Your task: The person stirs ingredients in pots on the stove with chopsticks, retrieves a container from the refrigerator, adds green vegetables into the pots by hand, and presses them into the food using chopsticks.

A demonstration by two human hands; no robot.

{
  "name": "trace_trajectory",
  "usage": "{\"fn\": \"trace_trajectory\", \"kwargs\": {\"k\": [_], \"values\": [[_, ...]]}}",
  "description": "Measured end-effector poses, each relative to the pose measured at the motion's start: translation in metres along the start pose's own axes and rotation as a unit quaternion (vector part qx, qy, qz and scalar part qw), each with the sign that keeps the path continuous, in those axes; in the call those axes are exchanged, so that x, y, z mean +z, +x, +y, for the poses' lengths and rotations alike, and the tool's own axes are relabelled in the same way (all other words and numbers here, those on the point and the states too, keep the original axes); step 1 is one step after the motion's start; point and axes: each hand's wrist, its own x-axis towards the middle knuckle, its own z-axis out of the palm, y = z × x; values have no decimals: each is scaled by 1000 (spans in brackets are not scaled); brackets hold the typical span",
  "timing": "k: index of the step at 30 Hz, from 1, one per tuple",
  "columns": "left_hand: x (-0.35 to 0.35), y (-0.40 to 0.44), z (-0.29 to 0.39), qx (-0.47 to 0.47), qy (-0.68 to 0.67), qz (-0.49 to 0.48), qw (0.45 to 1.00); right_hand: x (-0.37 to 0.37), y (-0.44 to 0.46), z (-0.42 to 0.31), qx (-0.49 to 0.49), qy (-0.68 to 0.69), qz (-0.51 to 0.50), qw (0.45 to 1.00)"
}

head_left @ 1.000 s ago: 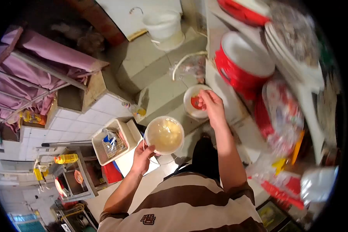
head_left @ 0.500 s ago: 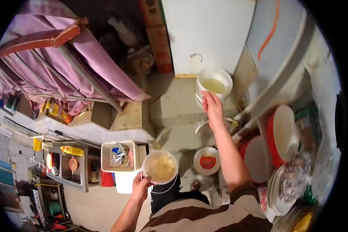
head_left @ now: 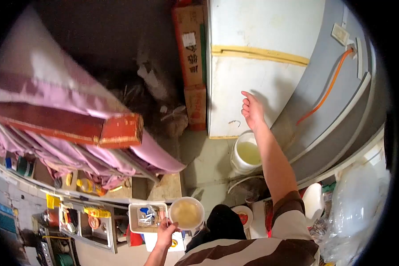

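My left hand (head_left: 166, 232) grips the rim of a small white tub (head_left: 186, 213), which holds pale pieces in cloudy liquid. My right hand (head_left: 252, 111) is raised in front of the lower door of a white fridge (head_left: 235, 95), its fingers partly curled with the index finger extended and nothing between them. Below that hand, a white bucket (head_left: 238, 165) with greenish liquid stands on the floor, partly behind my forearm.
Stacked cardboard boxes (head_left: 194, 71) stand left of the fridge. A pink cloth (head_left: 150, 155) hangs over a rack with a red-brown bar (head_left: 119, 131). Near my left hand is a beige basket (head_left: 137, 226). A round tub with a red label (head_left: 249, 214) sits by my legs.
The view has swung up towards the fridge. My right hand has moved forward from above the red-labelled tub, past the bucket, to the fridge door. My left hand still holds the tub.
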Motion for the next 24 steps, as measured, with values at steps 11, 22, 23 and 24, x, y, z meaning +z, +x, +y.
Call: {"fn": "trace_trajectory", "kwargs": {"k": [11, 22, 23, 24], "values": [[90, 66, 81, -5, 7, 4, 1000, 68, 154, -77, 50, 142, -84, 985], [183, 54, 197, -4, -45, 37, 998, 74, 152, -92, 203, 90, -106, 969], [190, 57, 208, 10, -58, 46, 997, 65, 136, -91, 218, 62, -111, 968], [197, 59, 222, 9, -44, 52, 998, 51, 120, -87, 224, 64, -120, 965]]}}
